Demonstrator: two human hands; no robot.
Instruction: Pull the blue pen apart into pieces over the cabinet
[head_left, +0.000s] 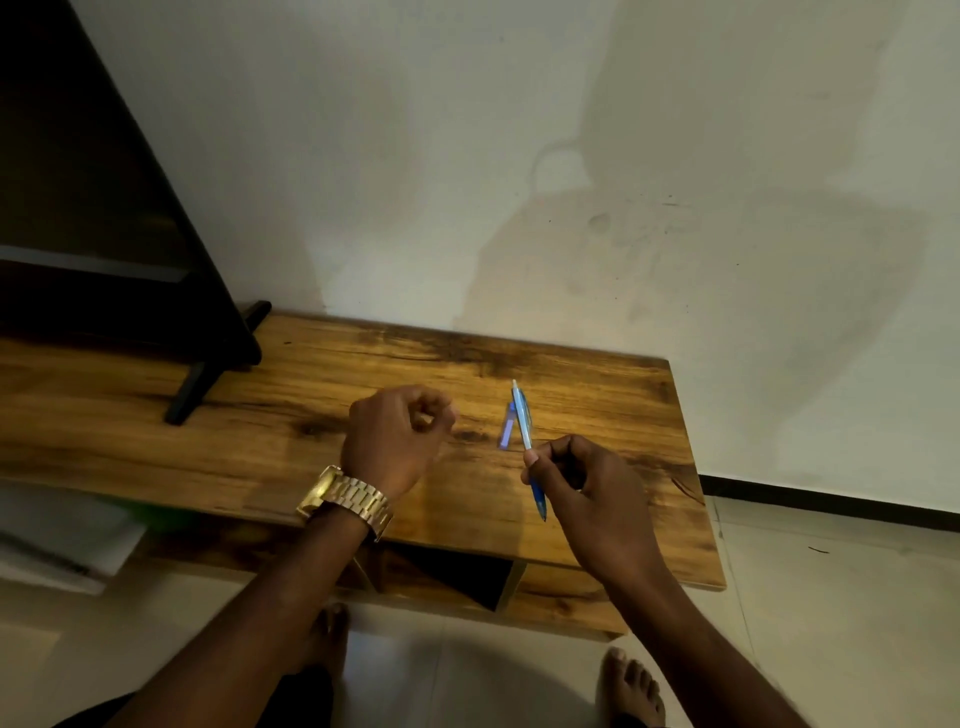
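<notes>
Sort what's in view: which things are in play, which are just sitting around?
In play:
- blue pen, pinched by the right hand
- left hand, curled, holding nothing visible

Lying about:
- wooden table
- black screen on a stand, far left
- gold watch
- white papers, lower left

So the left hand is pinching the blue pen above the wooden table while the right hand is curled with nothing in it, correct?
No, the hands are swapped. The head view shows the right hand pinching the blue pen above the wooden table; the left hand, with the watch, is curled and looks empty.
</notes>
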